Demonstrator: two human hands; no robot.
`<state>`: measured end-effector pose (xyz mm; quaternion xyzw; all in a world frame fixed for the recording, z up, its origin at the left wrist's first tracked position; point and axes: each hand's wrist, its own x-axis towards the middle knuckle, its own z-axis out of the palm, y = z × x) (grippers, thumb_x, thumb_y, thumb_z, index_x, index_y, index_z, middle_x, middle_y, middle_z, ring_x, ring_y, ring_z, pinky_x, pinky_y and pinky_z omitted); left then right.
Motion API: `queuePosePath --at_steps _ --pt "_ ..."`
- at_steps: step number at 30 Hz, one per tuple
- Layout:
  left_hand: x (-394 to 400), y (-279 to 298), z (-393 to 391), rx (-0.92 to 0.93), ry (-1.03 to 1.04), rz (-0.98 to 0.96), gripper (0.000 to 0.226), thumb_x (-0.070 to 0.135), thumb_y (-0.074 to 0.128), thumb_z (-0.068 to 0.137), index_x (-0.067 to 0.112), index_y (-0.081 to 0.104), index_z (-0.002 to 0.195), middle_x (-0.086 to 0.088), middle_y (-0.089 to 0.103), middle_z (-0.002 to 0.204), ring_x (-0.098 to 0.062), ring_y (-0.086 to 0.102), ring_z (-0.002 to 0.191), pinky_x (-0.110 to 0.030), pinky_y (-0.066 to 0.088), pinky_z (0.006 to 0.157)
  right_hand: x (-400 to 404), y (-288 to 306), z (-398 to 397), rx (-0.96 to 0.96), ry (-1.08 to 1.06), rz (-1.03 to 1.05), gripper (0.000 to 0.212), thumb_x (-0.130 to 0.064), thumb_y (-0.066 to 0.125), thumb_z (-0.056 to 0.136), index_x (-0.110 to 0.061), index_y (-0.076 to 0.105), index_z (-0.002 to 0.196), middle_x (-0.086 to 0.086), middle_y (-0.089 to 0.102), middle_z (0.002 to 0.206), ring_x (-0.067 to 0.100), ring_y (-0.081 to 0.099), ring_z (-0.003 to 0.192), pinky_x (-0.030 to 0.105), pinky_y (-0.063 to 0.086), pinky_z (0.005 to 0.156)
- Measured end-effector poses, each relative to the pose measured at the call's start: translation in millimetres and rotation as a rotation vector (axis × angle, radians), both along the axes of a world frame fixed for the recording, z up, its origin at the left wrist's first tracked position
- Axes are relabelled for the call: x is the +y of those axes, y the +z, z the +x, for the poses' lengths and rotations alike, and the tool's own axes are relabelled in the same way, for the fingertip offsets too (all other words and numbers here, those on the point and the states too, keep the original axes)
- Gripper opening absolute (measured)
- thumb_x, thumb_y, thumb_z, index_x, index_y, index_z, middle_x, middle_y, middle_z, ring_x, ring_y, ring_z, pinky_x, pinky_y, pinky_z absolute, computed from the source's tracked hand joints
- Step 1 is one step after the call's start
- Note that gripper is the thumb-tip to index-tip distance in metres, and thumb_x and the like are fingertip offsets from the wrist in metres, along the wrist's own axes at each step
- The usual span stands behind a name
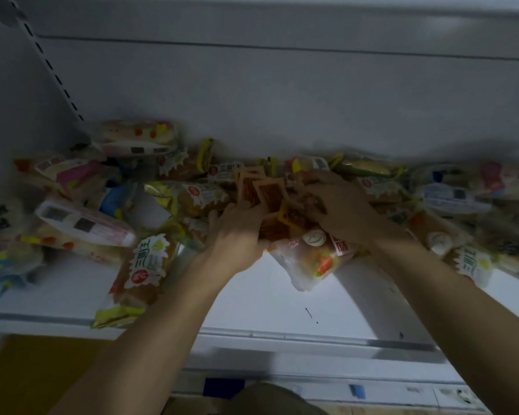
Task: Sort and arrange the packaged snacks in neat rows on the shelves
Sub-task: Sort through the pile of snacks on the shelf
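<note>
Both hands are in the middle of the snack pile on the white shelf [252,298]. The left hand [237,235] sits just below and left of a fan of small orange sachets [261,193]; its fingers curl up round the lower edge of the fan, holding it. The right hand [336,205] lies palm-down over the pile just right of the sachets, fingers bent and touching the nearest orange sachet [291,215]. Whether it really grips it or only presses: can't tell, blur and dim light.

The sachets are flat, square-ish, glossy orange w/ a darker brown centre panel, overlapping like cards. Directly under both hands lies a clear bun pack [312,259], soft and puffy, w/ strawberry print and a white round sticker, hanging toward the shelf's front.

Left of the left hand, a long bread pack [144,271] w/ a white starburst label and yellow crimped ends points at the shelf's front edge. Further left is a white-pink pack [84,223], flat and tilted, w/ dark code squares. At back left a pale bun pack [138,137] leans on the grey back wall [282,100]. Right of the right hand are more crinkly film packs, incl. a green-yellow one [369,167] near the wall, all heaped, no rows.

The shelf surface is smooth white metal w/ a few dark specks; a slotted upright [51,70] runs up at left.
</note>
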<state>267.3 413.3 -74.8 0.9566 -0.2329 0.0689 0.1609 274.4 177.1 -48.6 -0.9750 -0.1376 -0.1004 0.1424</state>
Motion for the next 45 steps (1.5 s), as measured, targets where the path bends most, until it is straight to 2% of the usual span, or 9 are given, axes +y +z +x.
queuePosePath --at_steps 3,11,17,22,25,30,33,38,45 --pt "18 3 0 -0.189 -0.074 -0.189 0.047 0.05 0.044 0.097 0.01 0.063 0.083 -0.007 0.063 0.072 -0.029 0.061 0.061 -0.03 0.042 0.055 11 9 -4 -0.009 -0.013 -0.207 0.032 -0.024 0.062 0.088 -0.024 0.069 0.119 -0.001 0.055 0.14 0.029 0.039 0.14 0.05 0.041 0.1" --pt "37 35 -10 0.25 0.262 -0.738 0.026 0.036 0.06 0.082 0.014 0.064 0.097 -0.001 0.07 0.084 -0.023 0.067 0.075 -0.031 0.05 0.064 49 12 13 0.199 0.019 -0.512 0.08 -0.078 0.063 0.073 -0.022 0.055 0.13 0.008 0.059 0.13 0.036 0.051 0.123 0.054 0.041 0.103" --pt "14 36 -32 0.523 0.337 -1.346 0.034 -0.005 0.038 0.106 0.02 0.047 0.127 0.004 0.064 0.12 -0.023 0.067 0.11 -0.048 0.063 0.083 33 23 14 -0.051 -0.084 0.372 0.006 -0.018 0.064 0.095 -0.016 0.069 0.097 0.001 0.072 0.091 0.022 0.067 0.091 0.024 0.044 0.076" --pt "8 37 -30 0.415 0.368 -1.284 0.037 0.024 0.046 0.095 0.055 0.057 0.112 0.0 0.064 0.129 -0.03 0.062 0.123 -0.057 0.054 0.101 51 31 -4 0.039 -0.208 1.073 0.021 -0.011 0.065 0.098 -0.026 0.068 0.084 -0.005 0.074 0.08 0.007 0.071 0.076 0.027 0.056 0.069" --pt "2 38 -30 0.374 0.354 -1.268 0.017 0.03 0.051 0.096 0.035 0.059 0.111 -0.011 0.067 0.111 -0.025 0.068 0.105 -0.052 0.058 0.09 75 26 -10 0.195 -0.207 1.181 0.012 -0.012 0.068 0.096 -0.02 0.073 0.088 0.0 0.077 0.081 0.021 0.075 0.079 0.039 0.063 0.071" --pt "6 40 -37 0.224 0.38 -1.17 0.026 -0.007 0.057 0.095 0.015 0.058 0.108 0.01 0.065 0.091 0.01 0.064 0.075 -0.005 0.047 0.063 84 10 15 0.174 -0.248 0.85 0.027 -0.041 0.064 0.09 -0.019 0.073 0.102 -0.008 0.069 0.085 0.019 0.072 0.088 0.038 0.059 0.078" --pt "33 45 -37 0.128 0.479 -1.234 0.024 -0.007 0.061 0.095 0.016 0.066 0.097 0.007 0.071 0.087 0.007 0.069 0.076 -0.014 0.056 0.067 85 12 30 0.23 -0.172 0.434 0.049 -0.05 0.068 0.09 -0.015 0.061 0.124 -0.005 0.068 0.1 0.022 0.068 0.099 0.028 0.051 0.076" --pt "64 46 -33 0.145 0.529 -1.323 0.026 -0.002 0.06 0.099 0.01 0.067 0.122 0.007 0.075 0.098 -0.007 0.074 0.09 -0.022 0.06 0.072 128 6 33 0.376 -0.217 0.133 0.103 -0.063 0.074 0.078 -0.016 0.022 0.154 0.015 0.037 0.155 0.047 0.024 0.145 0.057 0.026 0.115" --pt "71 38 -41 0.244 0.517 -1.398 0.028 -0.002 0.064 0.096 0.005 0.068 0.123 0.0 0.077 0.102 -0.027 0.074 0.102 -0.05 0.059 0.09 106 6 37 0.135 -0.196 0.275 0.04 -0.016 0.068 0.087 -0.008 0.054 0.123 0.015 0.061 0.121 0.035 0.058 0.116 0.034 0.043 0.088"
